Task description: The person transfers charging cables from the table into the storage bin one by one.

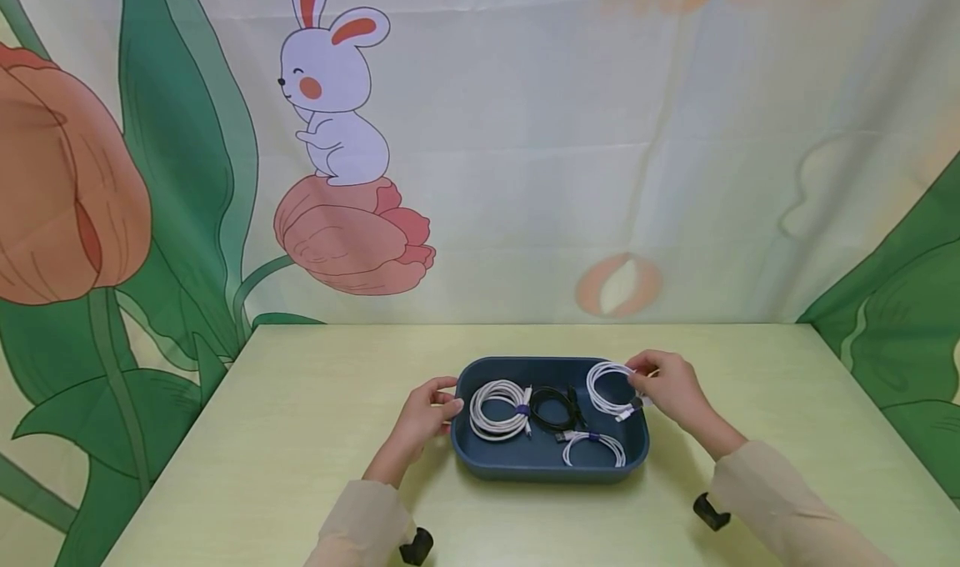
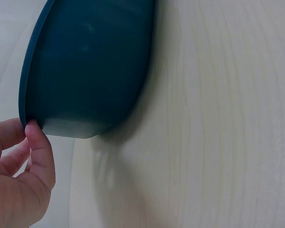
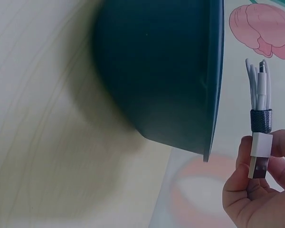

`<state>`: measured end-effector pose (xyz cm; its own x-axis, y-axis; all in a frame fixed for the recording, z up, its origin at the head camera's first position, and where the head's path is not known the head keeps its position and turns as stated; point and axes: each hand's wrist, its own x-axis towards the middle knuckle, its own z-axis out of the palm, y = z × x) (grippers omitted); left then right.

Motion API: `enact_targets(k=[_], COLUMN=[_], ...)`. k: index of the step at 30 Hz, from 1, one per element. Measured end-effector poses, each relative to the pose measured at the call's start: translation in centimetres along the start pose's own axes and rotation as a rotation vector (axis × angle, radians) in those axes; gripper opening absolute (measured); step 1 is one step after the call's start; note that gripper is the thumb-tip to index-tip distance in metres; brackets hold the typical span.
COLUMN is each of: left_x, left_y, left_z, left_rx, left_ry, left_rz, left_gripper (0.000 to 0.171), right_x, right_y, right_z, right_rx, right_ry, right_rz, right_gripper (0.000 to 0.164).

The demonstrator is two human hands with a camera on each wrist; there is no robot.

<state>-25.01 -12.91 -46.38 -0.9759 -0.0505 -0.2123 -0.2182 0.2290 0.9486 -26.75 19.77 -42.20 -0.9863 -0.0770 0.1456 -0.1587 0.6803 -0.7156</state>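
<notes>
A dark blue plastic bin (image 1: 551, 474) stands on the table. My left hand (image 1: 422, 417) pinches its left rim between thumb and fingers, as the left wrist view also shows. Over the bin's right end, my right hand (image 1: 671, 383) pinches a coiled white USB cable (image 1: 592, 385). In the right wrist view this cable has a dark strap (image 3: 261, 121) around it, with its USB plug (image 3: 259, 167) pointing toward the palm. Inside the bin lie a thick white cable coil (image 1: 478, 414) at left, a black cable coil (image 1: 555, 427) mid-bin and a smaller white cable (image 1: 617, 447) at front right.
The pale wooden table (image 1: 315, 459) extends around the bin. Behind it hangs a printed curtain (image 1: 510, 175) with a rabbit and tulips. Black devices (image 1: 415, 546) show below both sleeves.
</notes>
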Motion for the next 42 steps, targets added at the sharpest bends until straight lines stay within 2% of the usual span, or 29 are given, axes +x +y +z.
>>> enact_targets(k=[21, 42], left_x=[0.1, 0.3], left_y=[-0.1, -0.2], left_z=[0.1, 0.0], left_rx=[0.017, 0.016], left_ry=[0.003, 0.004], left_rz=[-0.005, -0.011], left_gripper=[0.038, 0.038], right_x=[-0.2, -0.4], right_y=[-0.9, -1.8], right_z=[2.0, 3.9], right_rx=[0.024, 0.063], right_ry=[-0.027, -0.074], right_rz=[-0.049, -0.028], right_gripper=[0.007, 0.007])
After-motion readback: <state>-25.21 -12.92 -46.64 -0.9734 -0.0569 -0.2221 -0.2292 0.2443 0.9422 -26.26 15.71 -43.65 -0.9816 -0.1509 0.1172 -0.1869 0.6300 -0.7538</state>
